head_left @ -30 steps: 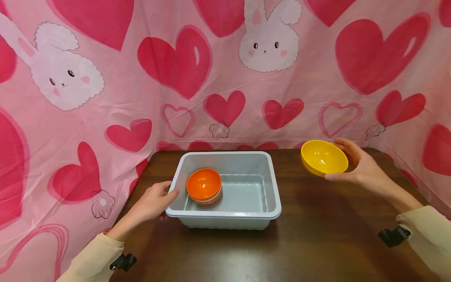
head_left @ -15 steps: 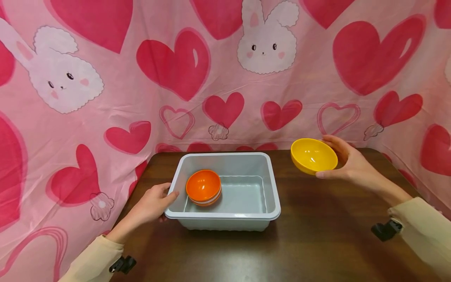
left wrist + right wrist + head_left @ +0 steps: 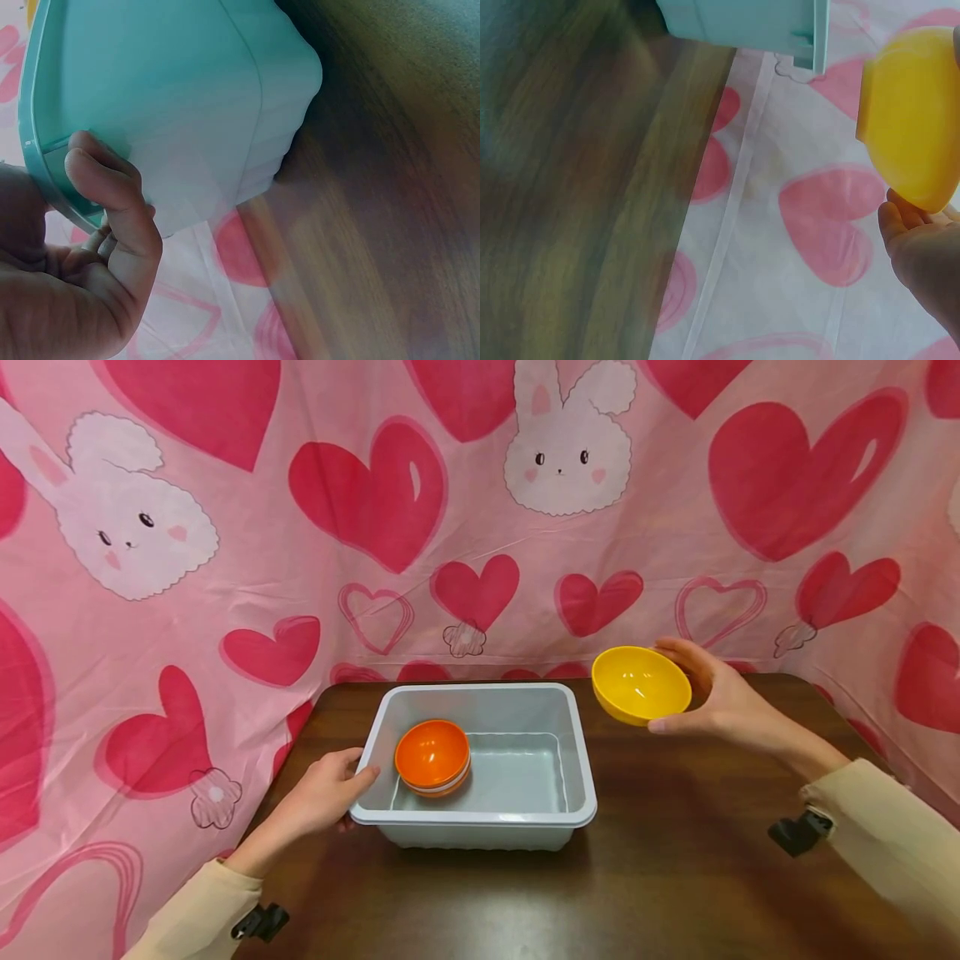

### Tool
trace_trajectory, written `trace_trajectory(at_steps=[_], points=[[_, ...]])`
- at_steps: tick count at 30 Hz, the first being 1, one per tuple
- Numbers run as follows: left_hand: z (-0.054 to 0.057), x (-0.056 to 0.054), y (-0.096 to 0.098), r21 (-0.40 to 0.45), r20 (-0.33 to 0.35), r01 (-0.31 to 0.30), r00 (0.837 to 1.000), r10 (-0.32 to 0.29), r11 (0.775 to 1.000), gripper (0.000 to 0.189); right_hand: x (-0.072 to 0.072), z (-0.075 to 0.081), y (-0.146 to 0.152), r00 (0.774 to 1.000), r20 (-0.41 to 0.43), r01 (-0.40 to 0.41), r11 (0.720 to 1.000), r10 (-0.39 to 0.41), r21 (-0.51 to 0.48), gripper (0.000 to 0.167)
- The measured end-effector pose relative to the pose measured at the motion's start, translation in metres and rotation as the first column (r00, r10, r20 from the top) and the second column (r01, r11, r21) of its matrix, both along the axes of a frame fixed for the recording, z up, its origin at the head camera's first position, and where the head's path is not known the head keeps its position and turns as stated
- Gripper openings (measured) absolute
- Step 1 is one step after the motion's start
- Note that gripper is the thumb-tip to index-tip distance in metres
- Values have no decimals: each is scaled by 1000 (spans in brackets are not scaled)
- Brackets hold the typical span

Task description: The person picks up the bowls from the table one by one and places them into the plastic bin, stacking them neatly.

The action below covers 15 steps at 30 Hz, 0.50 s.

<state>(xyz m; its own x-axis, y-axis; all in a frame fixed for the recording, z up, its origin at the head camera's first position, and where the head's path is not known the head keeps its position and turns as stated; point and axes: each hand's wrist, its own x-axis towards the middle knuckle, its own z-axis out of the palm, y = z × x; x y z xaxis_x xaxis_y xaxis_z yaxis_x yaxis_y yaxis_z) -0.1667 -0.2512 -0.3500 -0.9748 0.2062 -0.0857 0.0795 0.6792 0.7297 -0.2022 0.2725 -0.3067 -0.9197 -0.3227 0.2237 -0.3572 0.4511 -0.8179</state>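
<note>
My right hand (image 3: pixel 716 697) holds a yellow bowl (image 3: pixel 641 685) by its right side, thumb at the near edge and fingers behind. The bowl is raised above the table, just right of the tub, its mouth tilted toward the head camera. The right wrist view shows the yellow bowl (image 3: pixel 911 120) from its outside, its foot toward the left. With thumb over the rim and fingers curled beneath it, my left hand (image 3: pixel 327 789) grips the left edge of a grey plastic tub (image 3: pixel 480 817). Inside the tub, at its left, sits an orange bowl (image 3: pixel 432 756) with an orange-and-white edge below its rim.
The tub stands on a dark brown wooden table (image 3: pixel 675 860). Behind and to both sides hangs a pink cloth (image 3: pixel 525 535) printed with hearts and rabbits, close to the table's far edge.
My right hand has carried the yellow bowl leftward and slightly up, closer to the tub's right edge. The left hand, tub and orange bowl keep their places.
</note>
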Motion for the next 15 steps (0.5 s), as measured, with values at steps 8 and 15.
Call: trace_trajectory(at_steps=[8,15], points=[[1,0,0,-2,4,2,1000,-2,1000,38,-7,8,-20,998,40,-53,999,53,7,108],[0,-1,0,-1,2,-3,1000,3,1000,39,-13,11,-39,993,67,-96,995,97,-25,106]])
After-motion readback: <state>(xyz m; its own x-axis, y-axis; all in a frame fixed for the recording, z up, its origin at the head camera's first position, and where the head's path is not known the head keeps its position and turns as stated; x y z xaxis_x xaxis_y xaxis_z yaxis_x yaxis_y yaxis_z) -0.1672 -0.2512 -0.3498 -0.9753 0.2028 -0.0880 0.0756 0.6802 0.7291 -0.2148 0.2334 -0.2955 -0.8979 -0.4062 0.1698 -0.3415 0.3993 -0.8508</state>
